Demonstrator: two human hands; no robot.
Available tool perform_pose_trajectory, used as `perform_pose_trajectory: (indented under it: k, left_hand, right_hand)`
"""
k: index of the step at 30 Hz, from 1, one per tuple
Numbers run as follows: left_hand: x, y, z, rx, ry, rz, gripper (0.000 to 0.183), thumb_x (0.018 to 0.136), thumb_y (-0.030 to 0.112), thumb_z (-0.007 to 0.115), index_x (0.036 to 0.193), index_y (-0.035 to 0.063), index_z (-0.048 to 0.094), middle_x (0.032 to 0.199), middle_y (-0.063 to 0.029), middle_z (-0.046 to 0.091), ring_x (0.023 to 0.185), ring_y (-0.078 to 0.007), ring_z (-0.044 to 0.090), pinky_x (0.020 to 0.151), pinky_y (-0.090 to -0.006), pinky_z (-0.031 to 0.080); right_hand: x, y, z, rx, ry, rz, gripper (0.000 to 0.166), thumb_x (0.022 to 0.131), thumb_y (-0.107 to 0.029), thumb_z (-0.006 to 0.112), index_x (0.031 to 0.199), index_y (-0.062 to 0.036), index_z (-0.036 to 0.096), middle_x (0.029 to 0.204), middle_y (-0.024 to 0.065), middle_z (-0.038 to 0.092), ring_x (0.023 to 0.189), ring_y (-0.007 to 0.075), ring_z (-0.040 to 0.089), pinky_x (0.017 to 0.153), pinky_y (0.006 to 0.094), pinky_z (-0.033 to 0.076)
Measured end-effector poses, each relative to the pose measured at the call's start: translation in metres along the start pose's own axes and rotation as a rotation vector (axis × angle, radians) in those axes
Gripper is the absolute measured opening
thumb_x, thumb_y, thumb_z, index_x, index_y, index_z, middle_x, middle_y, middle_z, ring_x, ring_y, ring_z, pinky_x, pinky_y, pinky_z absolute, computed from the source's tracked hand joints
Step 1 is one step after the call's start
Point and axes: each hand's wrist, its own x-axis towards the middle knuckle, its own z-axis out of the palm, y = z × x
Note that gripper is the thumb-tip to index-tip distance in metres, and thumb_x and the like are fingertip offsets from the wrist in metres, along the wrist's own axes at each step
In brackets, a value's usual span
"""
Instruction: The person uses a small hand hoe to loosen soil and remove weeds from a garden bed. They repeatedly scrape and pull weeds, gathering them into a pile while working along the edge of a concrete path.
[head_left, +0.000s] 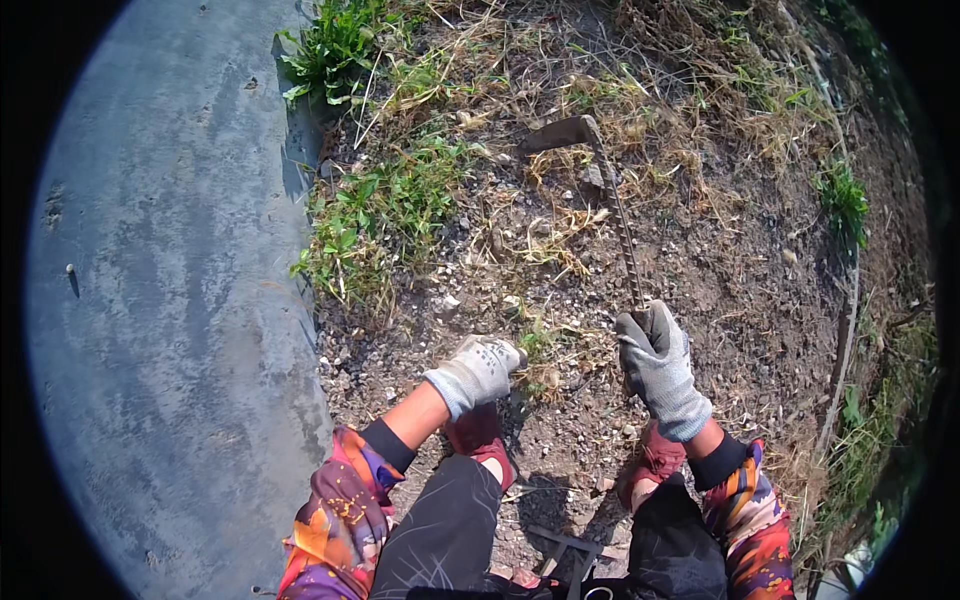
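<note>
My right hand (660, 367), in a grey-white work glove, is closed around the lower end of a hand sickle or hoe (619, 217) with a ribbed metal shaft. Its flat, rusty blade (556, 135) points left, above the gravelly soil. My left hand (480, 369), gloved too, is curled beside a small green weed (538, 341); its fingertips are partly hidden, and whether they grip the weed I cannot tell. Dry pulled-looking grass (559, 244) lies between the hands and the blade.
A concrete slab (172, 300) borders the soil at left. Green weeds (390, 202) grow along its edge, with a leafy clump (334, 52) farther up. Dry grass covers the upper ground. At right are another green tuft (841, 202) and a long pale strip. My red shoes (484, 439) stand on gravel.
</note>
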Motion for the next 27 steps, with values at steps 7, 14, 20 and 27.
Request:
perform_pose_trajectory:
  k: [7,14,20,27]
  left_hand:
    - [0.040,0.016,0.003,0.176,0.341,-0.056,0.020,0.074,0.009,0.051,0.094,0.0091,0.057,0.097,-0.0158,0.058,0.066,-0.0271,0.062,0.054,-0.0394,0.049]
    - [0.057,-0.001,0.011,0.272,0.393,-0.331,0.014,0.083,0.015,0.044,0.091,0.0083,0.053,0.080,-0.0131,0.061,0.065,-0.0246,0.063,0.055,-0.0378,0.049]
    - [0.065,-0.016,0.023,0.333,0.194,-0.323,0.014,0.076,0.017,0.049,0.082,0.0105,0.060,0.071,-0.0100,0.063,0.065,-0.0241,0.064,0.053,-0.0376,0.048]
    - [0.032,0.012,0.009,0.156,0.318,-0.289,0.021,0.069,0.012,0.050,0.087,0.0075,0.060,0.075,-0.0108,0.062,0.070,-0.0272,0.062,0.061,-0.0380,0.048]
  right_hand:
    - [-0.019,0.047,-0.026,-0.264,-0.029,0.019,0.016,0.084,-0.013,0.060,0.083,-0.0044,0.046,0.058,0.0004,0.041,0.054,0.0077,0.036,0.045,0.0268,0.033]
    - [-0.038,0.071,-0.035,-0.355,-0.101,0.093,0.022,0.082,-0.016,0.063,0.079,-0.0053,0.044,0.056,0.0042,0.037,0.051,0.0119,0.036,0.045,0.0312,0.031]
    - [-0.032,0.086,-0.024,-0.413,-0.293,0.111,0.024,0.079,-0.019,0.062,0.087,-0.0033,0.045,0.075,0.0122,0.052,0.069,0.0308,0.054,0.059,0.0390,0.041]
    - [-0.061,0.112,-0.059,-0.474,-0.315,0.157,0.028,0.084,-0.027,0.061,0.079,-0.0056,0.043,0.064,0.0055,0.045,0.056,0.0166,0.044,0.051,0.0328,0.038]
